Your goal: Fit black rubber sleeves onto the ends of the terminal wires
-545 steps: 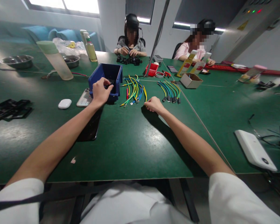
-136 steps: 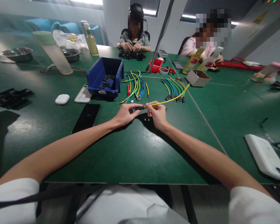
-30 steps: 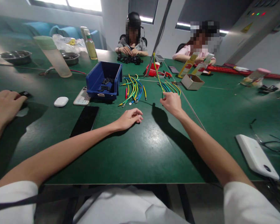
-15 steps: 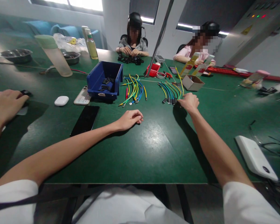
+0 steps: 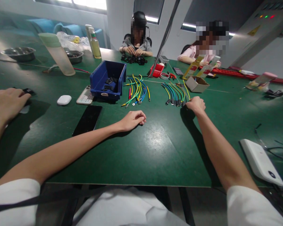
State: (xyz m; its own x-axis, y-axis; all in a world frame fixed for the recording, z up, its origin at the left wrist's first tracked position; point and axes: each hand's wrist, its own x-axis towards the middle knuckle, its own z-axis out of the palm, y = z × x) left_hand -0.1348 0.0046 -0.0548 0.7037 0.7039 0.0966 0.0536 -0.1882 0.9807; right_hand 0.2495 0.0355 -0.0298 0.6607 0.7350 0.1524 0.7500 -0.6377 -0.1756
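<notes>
The right hand [image 5: 195, 105] is pinching one end of a yellow wire [image 5: 187, 91], thumb and fingers closing narrowly on it; the wire is running from them toward the far edge of the green surface [image 5: 122, 157]. I cannot tell whether its free end is touching the surface. Just to its left, a row of sleeved wires [image 5: 175, 94] is lying with black ends facing the near edge. An open carton [image 5: 195, 86] is standing just beyond the right hand.

The left hand [image 5: 133, 121] is resting closer to the near edge, fingers curling loosely; I cannot tell whether they are enclosing anything. Beyond it, toward the far edge, loose wires [image 5: 137, 91] in yellow, green and blue are lying in a tangle, and beside them a blue bin [image 5: 114, 95] is holding black sleeves [image 5: 110, 82]. A dark phone [image 5: 87, 121] is lying left of the left hand.

At the surface's left side, a co-worker's hand [image 5: 8, 103] is reaching in. Along the far edge, a person in grey [image 5: 146, 47] is handling black items [image 5: 136, 60]. By the near edge at right, a white device [image 5: 261, 161] is lying.
</notes>
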